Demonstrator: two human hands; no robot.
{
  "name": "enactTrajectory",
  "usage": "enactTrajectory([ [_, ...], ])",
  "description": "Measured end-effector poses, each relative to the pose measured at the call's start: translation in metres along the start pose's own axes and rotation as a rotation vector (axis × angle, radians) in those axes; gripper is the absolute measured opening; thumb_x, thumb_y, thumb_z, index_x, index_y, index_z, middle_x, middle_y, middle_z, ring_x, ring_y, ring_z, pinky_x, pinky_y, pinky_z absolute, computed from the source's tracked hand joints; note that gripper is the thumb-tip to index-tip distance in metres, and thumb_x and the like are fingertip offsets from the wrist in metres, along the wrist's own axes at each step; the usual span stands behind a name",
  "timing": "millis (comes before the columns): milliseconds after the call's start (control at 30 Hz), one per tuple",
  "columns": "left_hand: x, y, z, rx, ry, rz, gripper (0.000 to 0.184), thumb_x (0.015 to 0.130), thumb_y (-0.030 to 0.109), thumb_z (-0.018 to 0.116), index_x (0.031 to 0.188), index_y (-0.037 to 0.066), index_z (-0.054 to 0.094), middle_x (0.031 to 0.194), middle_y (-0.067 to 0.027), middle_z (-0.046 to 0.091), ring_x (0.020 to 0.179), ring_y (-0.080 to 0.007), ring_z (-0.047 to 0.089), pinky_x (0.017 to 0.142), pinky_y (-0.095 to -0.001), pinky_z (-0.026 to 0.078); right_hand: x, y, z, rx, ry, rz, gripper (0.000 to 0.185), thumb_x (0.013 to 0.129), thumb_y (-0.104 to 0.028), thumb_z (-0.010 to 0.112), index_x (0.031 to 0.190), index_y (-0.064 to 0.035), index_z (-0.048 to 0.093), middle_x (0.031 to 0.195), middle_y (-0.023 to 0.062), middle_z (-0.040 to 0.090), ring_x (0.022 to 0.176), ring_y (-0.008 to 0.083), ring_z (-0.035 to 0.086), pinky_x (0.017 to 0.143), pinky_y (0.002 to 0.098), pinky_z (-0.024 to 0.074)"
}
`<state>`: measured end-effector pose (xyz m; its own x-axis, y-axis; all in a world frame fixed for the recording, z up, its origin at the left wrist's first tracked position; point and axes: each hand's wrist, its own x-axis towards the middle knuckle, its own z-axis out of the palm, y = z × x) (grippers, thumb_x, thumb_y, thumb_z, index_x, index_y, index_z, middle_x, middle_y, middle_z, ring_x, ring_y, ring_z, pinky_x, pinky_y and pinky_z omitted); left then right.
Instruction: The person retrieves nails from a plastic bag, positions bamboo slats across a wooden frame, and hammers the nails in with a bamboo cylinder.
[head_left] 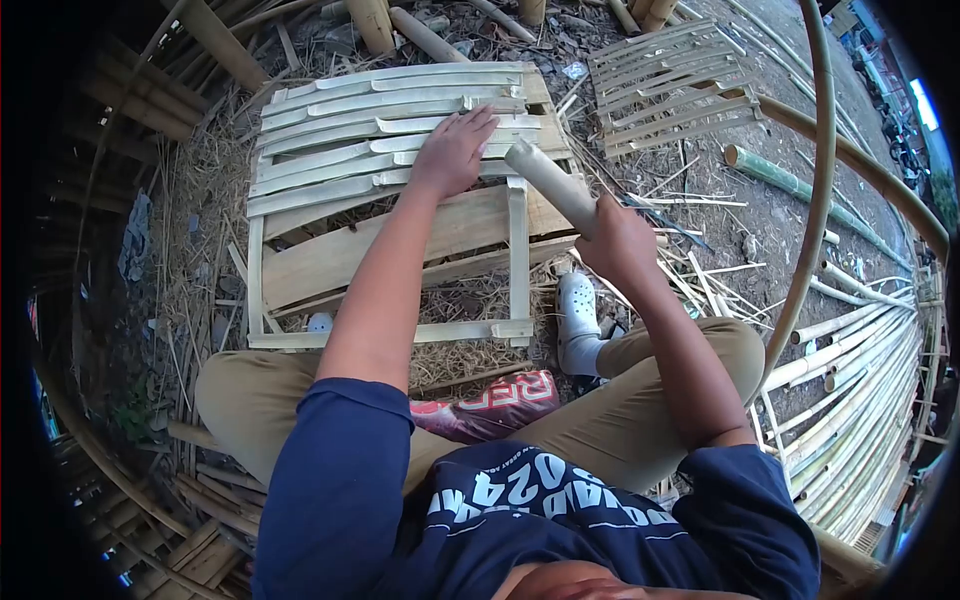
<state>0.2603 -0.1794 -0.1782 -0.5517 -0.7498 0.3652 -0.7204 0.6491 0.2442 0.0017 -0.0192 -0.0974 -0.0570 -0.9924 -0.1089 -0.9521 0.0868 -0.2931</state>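
Observation:
A bamboo panel (pixel 350 128) of pale split slats on a rectangular frame (pixel 520 260) lies in front of my crossed legs. My left hand (pixel 458 152) rests on the slats near their right end, palm down with its fingers stretched out. Just right of the frame, my right hand (pixel 618 240) is wrapped round a short, thick piece of bamboo (pixel 552 188). This piece points up and to the left, its far end over the right edge of the panel. Beneath the slats, a wide wooden board (pixel 390 250) shows through the frame's lower part.
A smaller slatted panel (pixel 670 85) lies at the upper right. Green bamboo poles (pixel 810 190) and a large pile of poles (pixel 860 400) are on the right. A curved pole (pixel 822 130) arches nearby. A red printed sack (pixel 500 405) lies between my legs. Straw and offcuts cover the ground.

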Motion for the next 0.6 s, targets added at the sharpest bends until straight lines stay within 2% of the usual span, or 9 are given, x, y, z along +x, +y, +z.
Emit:
enactTrajectory([
  [33, 0.000, 0.002, 0.000, -0.018, 0.033, 0.014, 0.050, 0.100, 0.012, 0.049, 0.149, 0.011, 0.055, 0.161, -0.0101, 0.046, 0.148, -0.0289, 0.043, 0.125, -0.0478, 0.031, 0.000, 0.001, 0.003, 0.024, 0.026, 0.020, 0.038, 0.077, -0.025, 0.076, 0.101, 0.0000, 0.060, 0.089, 0.0251, 0.073, 0.085, 0.0451, 0.072, 0.078, 0.0534, 0.0568],
  [133, 0.001, -0.001, -0.003, -0.044, 0.018, 0.005, 0.049, 0.100, 0.012, 0.050, 0.149, 0.011, 0.055, 0.162, -0.0095, 0.046, 0.148, -0.0280, 0.043, 0.126, -0.0476, 0.031, 0.001, -0.001, -0.004, 0.043, 0.055, 0.018, 0.038, 0.077, -0.025, 0.076, 0.101, -0.0005, 0.060, 0.089, 0.0250, 0.073, 0.086, 0.0451, 0.072, 0.078, 0.0537, 0.0566],
  [167, 0.001, -0.003, -0.002, -0.092, 0.021, -0.009, 0.049, 0.100, 0.013, 0.051, 0.149, 0.011, 0.056, 0.162, -0.0085, 0.046, 0.148, -0.0274, 0.043, 0.126, -0.0472, 0.030, 0.002, 0.002, -0.003, 0.012, 0.037, -0.033, 0.036, 0.080, -0.021, 0.075, 0.106, -0.0009, 0.061, 0.089, 0.0223, 0.073, 0.084, 0.0419, 0.073, 0.077, 0.0518, 0.0576],
  [267, -0.001, -0.001, -0.005, -0.095, -0.003, -0.018, 0.048, 0.103, 0.020, 0.048, 0.150, 0.012, 0.055, 0.163, -0.0070, 0.045, 0.149, -0.0227, 0.042, 0.127, -0.0428, 0.027, 0.002, -0.004, -0.006, 0.065, 0.165, 0.037, 0.036, 0.081, -0.021, 0.075, 0.107, -0.0011, 0.061, 0.087, 0.0228, 0.073, 0.082, 0.0424, 0.073, 0.075, 0.0519, 0.0571],
  [333, 0.004, -0.009, 0.000, -0.198, 0.051, -0.033, 0.045, 0.106, 0.024, 0.045, 0.147, 0.011, 0.058, 0.160, -0.0075, 0.048, 0.148, -0.0235, 0.044, 0.127, -0.0426, 0.028, -0.004, -0.020, -0.023, 0.492, 0.484, -0.057, 0.034, 0.083, -0.021, 0.075, 0.105, -0.0002, 0.059, 0.081, 0.0239, 0.072, 0.077, 0.0446, 0.072, 0.071, 0.0533, 0.0560],
  [400, -0.006, -0.007, 0.004, -0.306, 0.066, -0.078, 0.046, 0.109, 0.027, 0.040, 0.147, 0.010, 0.059, 0.159, -0.0083, 0.050, 0.147, -0.0247, 0.045, 0.126, -0.0434, 0.029, -0.005, -0.016, -0.020, 0.207, 0.340, -0.040, 0.033, 0.083, -0.020, 0.074, 0.103, -0.0006, 0.057, 0.081, 0.0240, 0.072, 0.074, 0.0445, 0.072, 0.069, 0.0545, 0.0565],
  [467, 0.000, -0.007, -0.007, -0.387, 0.069, -0.106, 0.049, 0.112, 0.030, 0.033, 0.147, 0.007, 0.057, 0.158, -0.0093, 0.052, 0.147, -0.0263, 0.046, 0.125, -0.0450, 0.029, 0.011, 0.013, 0.020, -0.010, 0.048, -0.042, 0.037, 0.080, -0.023, 0.076, 0.101, -0.0009, 0.056, 0.083, 0.0261, 0.071, 0.081, 0.0459, 0.071, 0.074, 0.0554, 0.0561],
  [600, 0.001, -0.012, -0.001, -0.326, 0.066, -0.074, 0.048, 0.112, 0.033, 0.037, 0.146, 0.008, 0.059, 0.156, -0.0092, 0.053, 0.147, -0.0264, 0.046, 0.125, -0.0450, 0.029, 0.003, -0.009, -0.006, 0.012, 0.086, -0.023, 0.038, 0.078, -0.024, 0.076, 0.102, -0.0020, 0.056, 0.084, 0.0245, 0.072, 0.082, 0.0457, 0.071, 0.075, 0.0552, 0.0565],
])
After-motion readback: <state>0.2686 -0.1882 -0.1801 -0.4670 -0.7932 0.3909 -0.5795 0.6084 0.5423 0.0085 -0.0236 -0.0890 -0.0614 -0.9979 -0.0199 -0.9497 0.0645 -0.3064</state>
